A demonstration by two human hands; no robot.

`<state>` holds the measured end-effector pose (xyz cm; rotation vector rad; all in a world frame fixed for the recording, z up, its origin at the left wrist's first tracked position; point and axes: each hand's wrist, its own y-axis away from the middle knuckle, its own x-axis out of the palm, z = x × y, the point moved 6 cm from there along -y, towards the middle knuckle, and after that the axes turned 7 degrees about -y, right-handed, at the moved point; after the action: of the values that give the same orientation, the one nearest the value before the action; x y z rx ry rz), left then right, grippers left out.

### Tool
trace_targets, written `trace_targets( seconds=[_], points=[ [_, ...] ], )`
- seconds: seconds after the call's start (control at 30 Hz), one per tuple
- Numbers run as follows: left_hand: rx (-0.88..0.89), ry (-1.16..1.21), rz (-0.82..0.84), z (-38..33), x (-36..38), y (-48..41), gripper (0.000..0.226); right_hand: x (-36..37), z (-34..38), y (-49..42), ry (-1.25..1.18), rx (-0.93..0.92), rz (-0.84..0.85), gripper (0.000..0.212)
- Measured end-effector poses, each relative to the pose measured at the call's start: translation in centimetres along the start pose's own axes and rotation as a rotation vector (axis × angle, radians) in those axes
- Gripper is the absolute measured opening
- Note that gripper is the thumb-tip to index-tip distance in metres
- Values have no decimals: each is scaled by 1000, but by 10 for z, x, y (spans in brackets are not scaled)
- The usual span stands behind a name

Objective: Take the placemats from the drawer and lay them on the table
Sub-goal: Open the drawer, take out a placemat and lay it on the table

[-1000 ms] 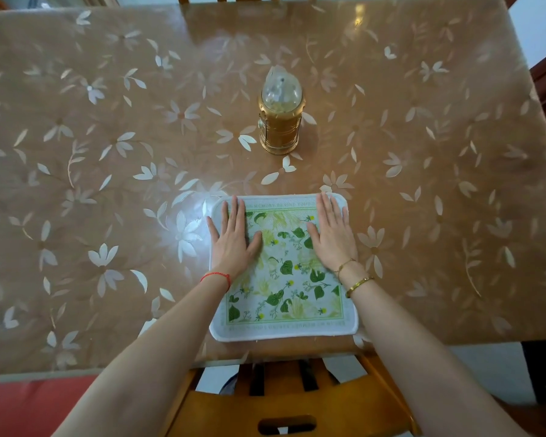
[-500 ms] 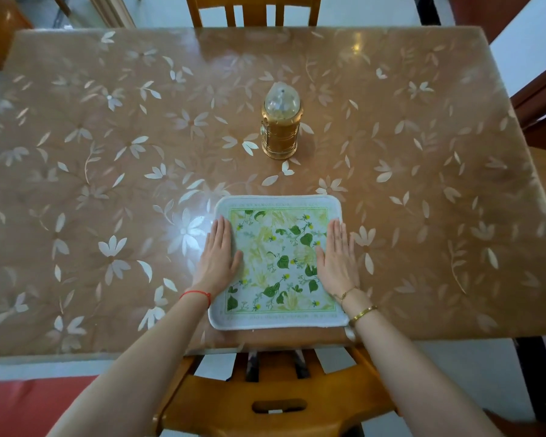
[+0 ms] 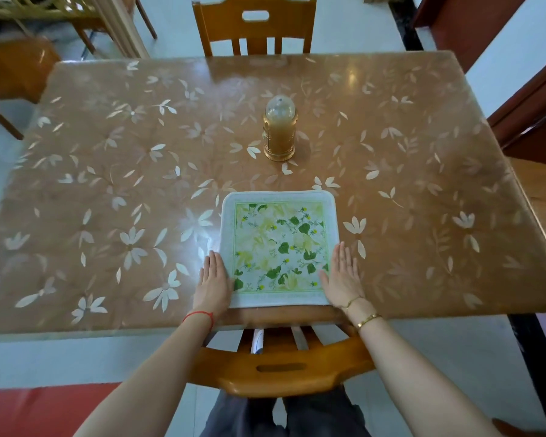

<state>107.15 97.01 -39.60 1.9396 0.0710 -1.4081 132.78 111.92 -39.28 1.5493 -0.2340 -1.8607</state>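
Note:
A square placemat (image 3: 278,244) with a white border and a green leaf print lies flat on the brown flower-patterned table (image 3: 108,197), close to the near edge. My left hand (image 3: 213,280) lies flat with straight fingers along the mat's lower left edge. My right hand (image 3: 344,277) lies flat the same way at the lower right edge. Both hands hold nothing. No drawer is in view.
A golden bottle-shaped holder with a clear dome top (image 3: 279,132) stands upright behind the mat, mid-table. A wooden chair (image 3: 278,367) is tucked under the near edge in front of me, and another chair (image 3: 254,25) stands at the far side. Dark red furniture (image 3: 530,99) lies right.
Both hands have slid from the middle of the mat outward and toward me, now at its lower side edges. The view has pulled back, showing more of the table and chairs.

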Motion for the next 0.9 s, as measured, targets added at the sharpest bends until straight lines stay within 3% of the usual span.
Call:
trace_targets(
  seconds=[0.13, 0.3, 0.57, 0.7, 0.9],
  points=[
    [101, -29, 46, -12, 14, 24, 88, 15, 8, 21, 62, -42, 64, 90],
    [45, -48, 20, -19, 24, 40, 74, 23, 9, 39, 21, 42, 52, 84],
    [35, -90, -18, 6, 20, 51, 87, 14, -8, 48, 10, 150, -23, 85],
    [-11, 120, 44, 5, 8, 45, 70, -3, -10, 50, -60, 154, -122, 80],
    [67, 457, -147, -9, -39, 44, 53, -32, -5, 53, -411, 99, -209, 60]
  ],
)
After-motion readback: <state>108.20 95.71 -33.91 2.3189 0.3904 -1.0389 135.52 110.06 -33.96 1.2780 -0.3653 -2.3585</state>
